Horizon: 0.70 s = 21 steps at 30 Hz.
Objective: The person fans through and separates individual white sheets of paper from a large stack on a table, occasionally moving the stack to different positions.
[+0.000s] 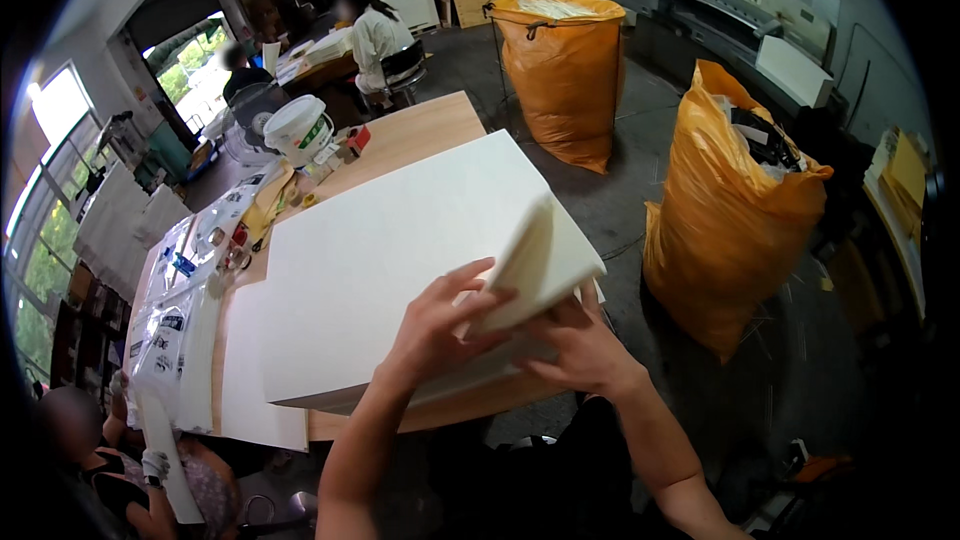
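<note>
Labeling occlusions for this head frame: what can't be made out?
- Right hand: its fingertips are hidden behind the lifted sheets, head view.
- Paper stack: its near edge is covered by the left hand and both forearms.
- Bucket and the clutter beside it: too small and too bent by the fisheye rim to identify.
- Far orange bag: contents too small to tell.
- Frame corners: black lens vignette.

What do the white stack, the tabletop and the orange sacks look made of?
White stack: apparently paper sheets, matte; the corner bends up between left hand and right hand. Tabletop: light wood-grain, possibly laminate. Orange sacks: thin glossy plastic, crinkled.
</note>
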Tool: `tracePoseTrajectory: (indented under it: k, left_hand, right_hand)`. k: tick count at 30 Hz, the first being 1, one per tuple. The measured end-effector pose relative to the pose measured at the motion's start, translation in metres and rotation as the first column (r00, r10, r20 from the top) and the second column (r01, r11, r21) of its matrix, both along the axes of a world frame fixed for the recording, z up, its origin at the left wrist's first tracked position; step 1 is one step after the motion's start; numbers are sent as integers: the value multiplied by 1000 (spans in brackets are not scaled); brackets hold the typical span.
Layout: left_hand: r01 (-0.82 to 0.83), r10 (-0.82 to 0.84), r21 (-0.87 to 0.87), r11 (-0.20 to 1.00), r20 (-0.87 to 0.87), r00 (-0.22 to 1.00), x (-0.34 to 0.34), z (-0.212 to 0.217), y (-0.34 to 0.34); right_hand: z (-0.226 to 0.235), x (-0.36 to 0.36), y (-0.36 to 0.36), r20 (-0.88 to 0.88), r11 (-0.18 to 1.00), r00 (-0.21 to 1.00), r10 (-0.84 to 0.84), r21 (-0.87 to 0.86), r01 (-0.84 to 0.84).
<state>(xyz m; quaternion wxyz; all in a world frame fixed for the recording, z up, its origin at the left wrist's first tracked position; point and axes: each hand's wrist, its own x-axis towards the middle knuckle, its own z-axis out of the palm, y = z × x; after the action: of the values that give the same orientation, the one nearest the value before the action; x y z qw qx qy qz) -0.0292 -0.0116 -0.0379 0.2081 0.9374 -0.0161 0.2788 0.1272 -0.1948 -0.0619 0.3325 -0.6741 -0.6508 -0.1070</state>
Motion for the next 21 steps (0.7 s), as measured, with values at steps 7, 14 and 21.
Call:
tracePoseTrajectory:
  k: [7, 14, 21]
  left_hand:
    - [-34, 41, 195, 980, -35, 999, 7, -1, -4]
    - [-71, 73, 194, 978, -4, 997, 14, -7, 2]
    - [-133, 140, 69, 989, -109, 984, 13, -3, -8]
  right_hand:
    - [-2, 2, -2, -182, 977, 981, 61, -190, -96]
    - [-19, 20, -10, -425, 998, 904, 39, 69, -11]
    - [0, 54, -31, -253, 856, 848, -466, -370, 360]
